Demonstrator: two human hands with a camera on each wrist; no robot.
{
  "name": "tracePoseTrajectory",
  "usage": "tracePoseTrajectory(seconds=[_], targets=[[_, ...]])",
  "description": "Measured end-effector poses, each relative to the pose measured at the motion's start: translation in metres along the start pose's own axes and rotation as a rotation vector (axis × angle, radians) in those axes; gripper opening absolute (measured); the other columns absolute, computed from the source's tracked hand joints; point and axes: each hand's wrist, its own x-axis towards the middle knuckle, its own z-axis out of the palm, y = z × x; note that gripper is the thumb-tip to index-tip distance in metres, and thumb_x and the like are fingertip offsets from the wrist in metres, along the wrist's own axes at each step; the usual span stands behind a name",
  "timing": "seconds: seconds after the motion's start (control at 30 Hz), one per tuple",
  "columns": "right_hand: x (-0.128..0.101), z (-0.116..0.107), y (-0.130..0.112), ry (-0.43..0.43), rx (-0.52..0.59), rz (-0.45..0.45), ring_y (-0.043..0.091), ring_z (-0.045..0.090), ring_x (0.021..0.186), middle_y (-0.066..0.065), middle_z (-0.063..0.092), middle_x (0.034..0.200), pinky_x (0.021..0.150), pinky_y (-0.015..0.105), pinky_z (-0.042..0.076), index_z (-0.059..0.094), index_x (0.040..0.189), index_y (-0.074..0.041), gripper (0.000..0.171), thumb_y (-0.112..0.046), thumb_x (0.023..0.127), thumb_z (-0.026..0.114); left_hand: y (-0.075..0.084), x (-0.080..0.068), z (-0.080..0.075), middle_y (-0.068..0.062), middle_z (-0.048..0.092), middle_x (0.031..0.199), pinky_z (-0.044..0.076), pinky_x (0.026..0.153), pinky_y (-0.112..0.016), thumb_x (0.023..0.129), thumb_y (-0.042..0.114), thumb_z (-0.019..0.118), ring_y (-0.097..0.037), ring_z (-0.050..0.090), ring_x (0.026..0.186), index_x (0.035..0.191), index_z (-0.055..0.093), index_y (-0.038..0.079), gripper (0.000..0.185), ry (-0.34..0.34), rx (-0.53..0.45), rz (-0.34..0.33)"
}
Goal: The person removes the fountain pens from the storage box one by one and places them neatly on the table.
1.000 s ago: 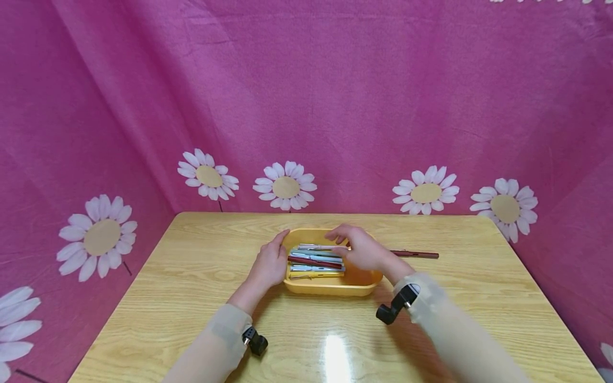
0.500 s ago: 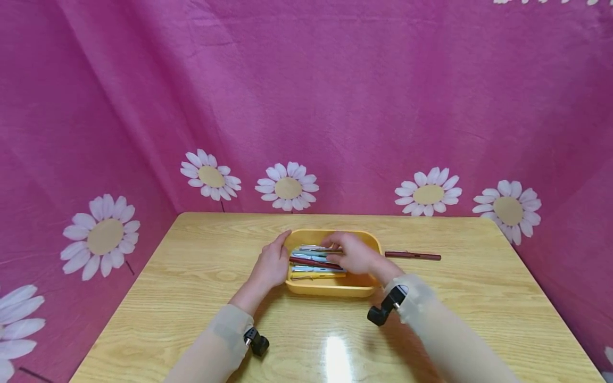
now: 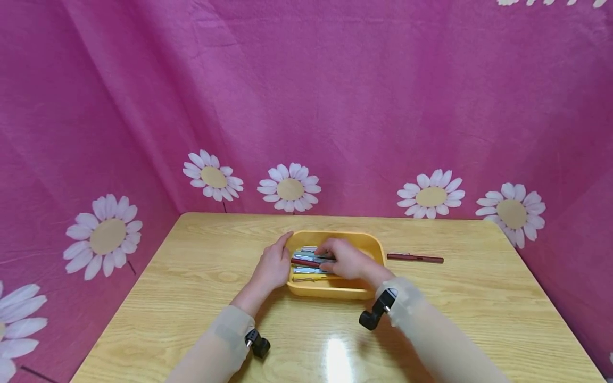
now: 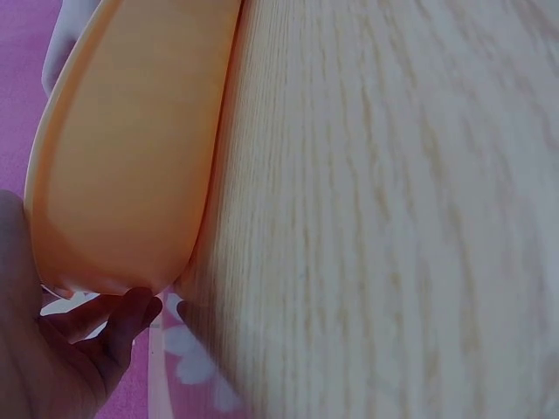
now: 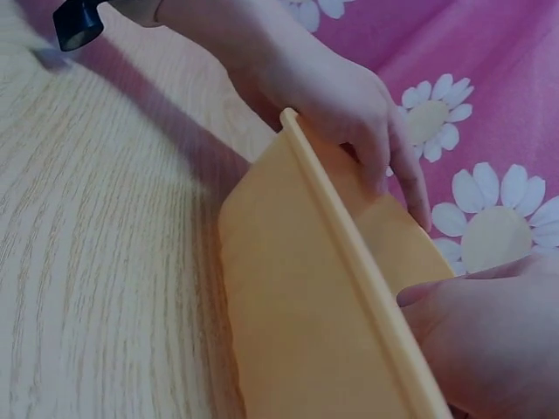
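Note:
A yellow tray [image 3: 330,291] stands mid-table with several pens [image 3: 306,263] lying side by side in it. My left hand [image 3: 272,264] holds the tray's left side; in the right wrist view the fingers of that left hand [image 5: 349,100] hang over the rim of the tray [image 5: 306,297]. My right hand [image 3: 346,260] is inside the tray, its fingers curled down onto the pens and pinching one near the far side. The left wrist view shows only the tray's outer wall [image 4: 122,157] and part of my left hand [image 4: 52,358].
A dark red pen [image 3: 414,258] lies alone on the wooden table [image 3: 191,276], just right of the tray. Pink cloth with white daisies [image 3: 289,189] hangs behind and along both sides of the table. Black wrist cameras [image 3: 372,316] sit on both sleeves.
My right hand has moved left and down across the tray, from its right part onto the pens. The left hand has stayed on the tray's left side.

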Motion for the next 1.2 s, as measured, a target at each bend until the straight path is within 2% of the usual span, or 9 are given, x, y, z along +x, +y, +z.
tracePoseTrajectory(seconds=[0.2, 0.5, 0.67, 0.9, 1.2], targets=[[0.003, 0.007, 0.003, -0.008, -0.064, -0.021, 0.018, 0.065, 0.097, 0.005, 0.072, 0.105, 0.089, 0.037, 0.057, 0.076, 0.114, -0.001, 0.024, -0.005, 0.092, 0.082, 0.001, -0.001, -0.001, -0.024, 0.059, 0.146, 0.042, 0.116, -0.052, 0.111, 0.009, 0.040, -0.038, 0.056, 0.136, 0.161, 0.046, 0.011, 0.050, 0.009, 0.003, 0.001], [0.003, 0.008, 0.003, 0.000, -0.090, -0.054, 0.014, 0.062, 0.088, 0.004, 0.071, 0.098, 0.080, 0.032, 0.055, 0.078, 0.108, -0.001, 0.013, 0.001, 0.096, 0.074, 0.003, -0.001, -0.002, -0.025, 0.059, 0.147, 0.042, 0.116, -0.053, 0.111, 0.008, 0.040, -0.040, 0.055, 0.136, 0.160, 0.046, 0.011, 0.050, 0.013, 0.002, 0.014], [0.003, 0.007, 0.002, 0.001, -0.100, -0.033, 0.015, 0.062, 0.090, 0.006, 0.071, 0.098, 0.085, 0.035, 0.056, 0.076, 0.107, 0.000, 0.013, 0.005, 0.096, 0.071, 0.002, -0.002, -0.001, -0.026, 0.060, 0.145, 0.042, 0.115, -0.053, 0.111, 0.008, 0.040, -0.041, 0.056, 0.135, 0.160, 0.047, 0.010, 0.050, 0.020, 0.001, 0.025], [-0.002, -0.001, 0.002, 0.028, -0.037, 0.037, 0.015, 0.062, 0.087, 0.003, 0.070, 0.095, 0.084, 0.037, 0.057, 0.072, 0.109, -0.001, 0.016, 0.008, 0.098, 0.065, 0.000, -0.002, 0.001, -0.026, 0.060, 0.145, 0.043, 0.115, -0.053, 0.110, 0.008, 0.040, -0.042, 0.057, 0.134, 0.160, 0.047, 0.010, 0.050, 0.024, 0.006, 0.038], [-0.011, -0.017, 0.000, 0.055, 0.001, 0.012, 0.019, 0.067, 0.101, 0.007, 0.073, 0.106, 0.094, 0.042, 0.057, 0.071, 0.116, -0.001, 0.024, 0.011, 0.099, 0.060, 0.001, -0.002, 0.000, -0.027, 0.059, 0.146, 0.042, 0.116, -0.054, 0.111, 0.008, 0.040, -0.043, 0.056, 0.135, 0.160, 0.046, 0.009, 0.050, 0.022, -0.002, 0.034]])
